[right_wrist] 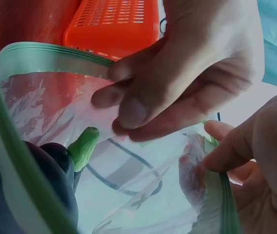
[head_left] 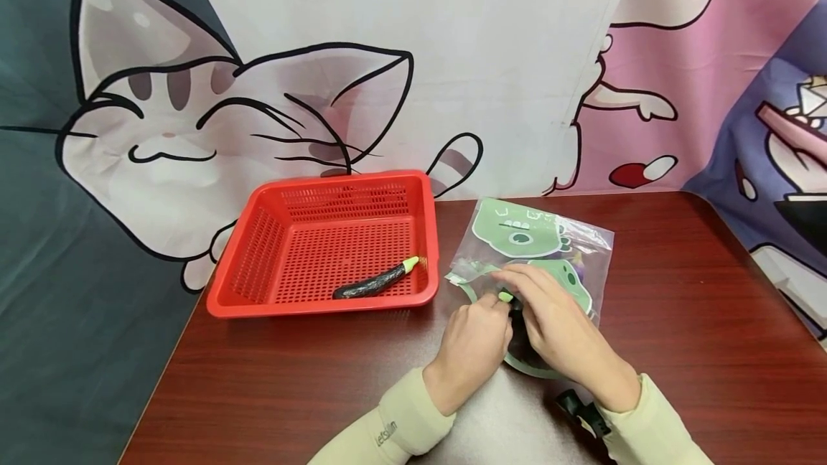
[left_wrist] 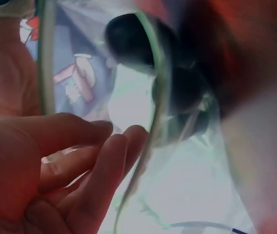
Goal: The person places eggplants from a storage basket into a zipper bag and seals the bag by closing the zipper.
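Note:
A clear zip bag (head_left: 517, 228) with green cartoon prints stands with its mouth parted between both hands. In the right wrist view, thumb and fingers of the right hand (head_left: 558, 325) pinch one edge of its green rim (right_wrist: 27, 170). Over the opening, the left hand (head_left: 477, 336) has its fingers loosely bent and close together, with nothing seen between them. Inside the bag lie dark eggplants (right_wrist: 50, 170), one showing a green stem (right_wrist: 83, 146); their lower parts are hidden. Another dark eggplant (head_left: 375, 284) with a light green stem lies in the red basket.
Left of the bag sits a red perforated plastic basket (head_left: 349, 235) on the brown wooden table (head_left: 698, 293). Behind the table hangs a cartoon cat curtain (head_left: 517, 70). A dark strap (head_left: 584, 413) is on the right wrist.

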Demonstrator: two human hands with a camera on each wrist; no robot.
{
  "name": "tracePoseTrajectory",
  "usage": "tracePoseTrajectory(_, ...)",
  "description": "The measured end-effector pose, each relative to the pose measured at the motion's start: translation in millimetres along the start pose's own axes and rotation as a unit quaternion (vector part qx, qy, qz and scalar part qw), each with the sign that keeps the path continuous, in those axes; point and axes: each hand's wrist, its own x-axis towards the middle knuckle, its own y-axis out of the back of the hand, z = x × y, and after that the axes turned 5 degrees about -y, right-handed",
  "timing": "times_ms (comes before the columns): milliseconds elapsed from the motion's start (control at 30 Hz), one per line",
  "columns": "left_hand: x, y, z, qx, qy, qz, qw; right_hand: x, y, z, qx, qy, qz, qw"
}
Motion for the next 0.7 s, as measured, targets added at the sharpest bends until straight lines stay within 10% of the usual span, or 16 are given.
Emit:
tracePoseTrajectory(333, 1.0, 34.1, -7.3, -0.093, 0.008, -0.007, 0.9956, 0.9, -0.5, -1.0, -0.005, -0.001, 0.003, 1.0)
tracePoseTrajectory(700, 5.8, 64.8, -32.6, -0.098, -0.017, -0.046, 0.9939, 0.8, -1.5, -0.6, 0.002, 0.006, 0.004, 1.0)
